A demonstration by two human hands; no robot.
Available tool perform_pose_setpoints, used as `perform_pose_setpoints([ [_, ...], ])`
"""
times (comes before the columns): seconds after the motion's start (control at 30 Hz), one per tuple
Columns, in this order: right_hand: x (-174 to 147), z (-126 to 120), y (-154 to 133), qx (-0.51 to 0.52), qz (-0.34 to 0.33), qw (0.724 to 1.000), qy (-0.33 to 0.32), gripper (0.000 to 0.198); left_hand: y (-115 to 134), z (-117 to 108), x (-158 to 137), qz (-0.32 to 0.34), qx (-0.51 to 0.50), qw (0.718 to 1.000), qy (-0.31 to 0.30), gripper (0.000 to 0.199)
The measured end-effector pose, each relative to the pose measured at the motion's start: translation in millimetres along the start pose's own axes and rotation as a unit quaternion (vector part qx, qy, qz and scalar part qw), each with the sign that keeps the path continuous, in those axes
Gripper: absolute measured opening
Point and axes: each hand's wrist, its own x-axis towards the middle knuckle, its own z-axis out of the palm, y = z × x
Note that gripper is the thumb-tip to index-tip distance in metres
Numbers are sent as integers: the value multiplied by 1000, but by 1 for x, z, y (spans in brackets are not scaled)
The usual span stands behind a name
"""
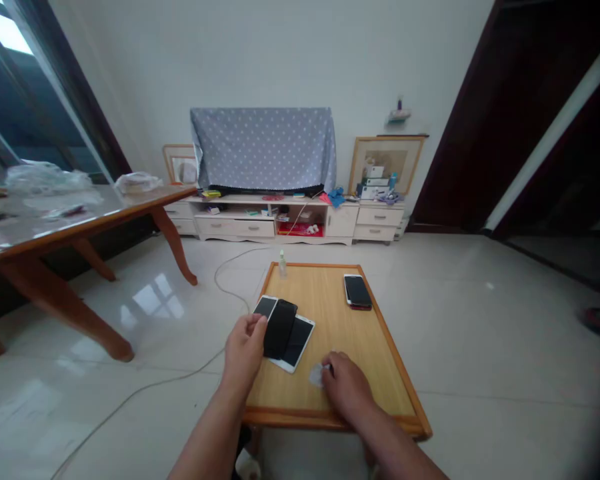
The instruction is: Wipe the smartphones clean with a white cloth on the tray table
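Observation:
My left hand (245,347) is closed at the left edge of the small wooden table, its thumb and fingers pinching the near end of a white-framed smartphone (266,307). Right beside it, a black smartphone (281,328) overlaps a larger white smartphone (299,341) with a dark screen. My right hand (347,383) rests on the near part of the tabletop with curled fingers. A thin whitish piece, like a cloth or wipe (317,375), sticks out from under its fingertips. Farther back on the right lie stacked smartphones (358,291), a dark screen uppermost.
The small table (330,280) has a raised wooden rim. A small clear bottle (283,263) stands at its far left corner. A larger table (145,198) bearing plastic bags is on the left. A cable (180,378) runs over the floor. A white cabinet (237,229) lines the wall.

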Motion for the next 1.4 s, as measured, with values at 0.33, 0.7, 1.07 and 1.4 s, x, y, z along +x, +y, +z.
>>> perform_pose_setpoints([
  [0.33,19,8,3,33,-10,999,41,20,-59,7,6,18,418,908,-4,67],
  [0.7,38,11,2,9,-2,998,62,22,-64,14,32,32,454,890,39,55],
  [1.07,42,17,5,2,3,999,51,22,-78,16,43,-16,447,893,40,59],
  [1.4,44,17,5,20,1,999,42,21,-86,15,63,-11,426,904,39,61],
])
